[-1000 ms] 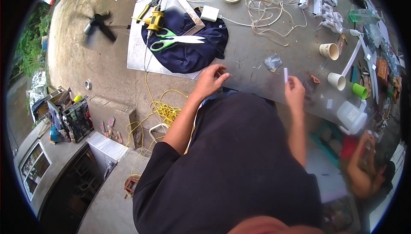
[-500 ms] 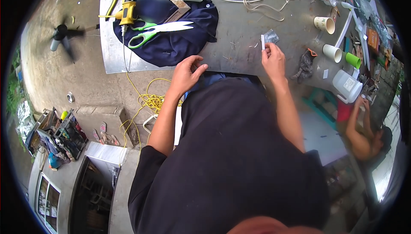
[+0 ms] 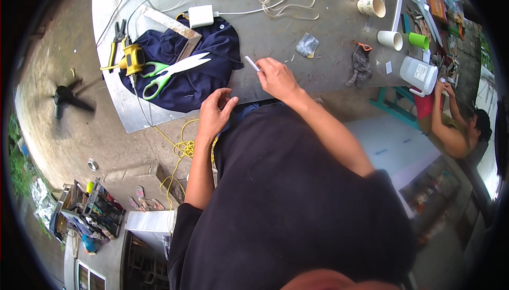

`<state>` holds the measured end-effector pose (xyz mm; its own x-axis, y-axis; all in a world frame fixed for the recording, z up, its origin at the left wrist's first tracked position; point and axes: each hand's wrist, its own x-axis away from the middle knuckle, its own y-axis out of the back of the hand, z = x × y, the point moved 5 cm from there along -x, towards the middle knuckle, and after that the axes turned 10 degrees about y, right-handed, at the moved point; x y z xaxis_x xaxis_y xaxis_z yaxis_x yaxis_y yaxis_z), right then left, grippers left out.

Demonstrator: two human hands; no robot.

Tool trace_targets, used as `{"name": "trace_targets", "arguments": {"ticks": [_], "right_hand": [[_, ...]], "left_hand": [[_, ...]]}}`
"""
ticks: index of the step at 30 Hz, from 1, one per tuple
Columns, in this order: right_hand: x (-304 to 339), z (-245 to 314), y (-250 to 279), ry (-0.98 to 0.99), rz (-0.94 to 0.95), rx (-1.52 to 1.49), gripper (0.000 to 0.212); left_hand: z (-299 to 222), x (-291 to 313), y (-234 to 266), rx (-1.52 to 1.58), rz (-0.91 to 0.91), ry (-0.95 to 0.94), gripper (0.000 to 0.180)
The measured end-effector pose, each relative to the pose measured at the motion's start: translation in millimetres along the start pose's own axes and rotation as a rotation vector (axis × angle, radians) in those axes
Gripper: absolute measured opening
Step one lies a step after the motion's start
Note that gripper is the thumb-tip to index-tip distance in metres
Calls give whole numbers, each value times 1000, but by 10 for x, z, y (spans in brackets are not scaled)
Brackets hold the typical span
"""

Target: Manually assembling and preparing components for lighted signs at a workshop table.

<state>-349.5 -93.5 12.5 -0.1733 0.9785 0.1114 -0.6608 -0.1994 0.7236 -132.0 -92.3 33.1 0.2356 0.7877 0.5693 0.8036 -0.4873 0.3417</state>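
So, closest in, the left hand (image 3: 216, 111) rests near the edge of the bench (image 3: 270, 41), fingers loosely curled, thumb standing off them, nothing visible in its grip. Over at two o'clock from it, the right hand (image 3: 278, 79) has a little white strip (image 3: 252, 63) pinched by one end between thumb and fingers! Its free end pokes out between ten and eleven o'clock, above the bench in this view; whether it touches the metal, I can't tell.

Nice slim piece, this: it looks light and fairly stiff, likely smooth enough to twist in damp fingers, and thin enough that a hard squeeze or sideways push could bend it. I'd say a gentle pinch across its sides suits it, close to one end for pointing, mid-length for steadiness.

Farther out, at eleven from the left hand, a crumpled navy cloth (image 3: 220, 51) carries green-handled scissors (image 3: 183, 68). At one from the right hand lies a small clear packet (image 3: 307, 45); past the cloth, a white adapter (image 3: 201, 16), and farthest, at twelve from the right hand, a loose tangle of pale cable (image 3: 238, 12).
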Motion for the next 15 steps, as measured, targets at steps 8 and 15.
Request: {"name": "trace_targets", "arguments": {"ticks": [8,15], "right_hand": [[58,-208,458,-91,-188,84,21],[612,-718,960,-263,-289,205,19]], "left_hand": [[-23,-19,-57,-27,38,31,30],[-186,-117,-131,-36,87,-50,30]]}}
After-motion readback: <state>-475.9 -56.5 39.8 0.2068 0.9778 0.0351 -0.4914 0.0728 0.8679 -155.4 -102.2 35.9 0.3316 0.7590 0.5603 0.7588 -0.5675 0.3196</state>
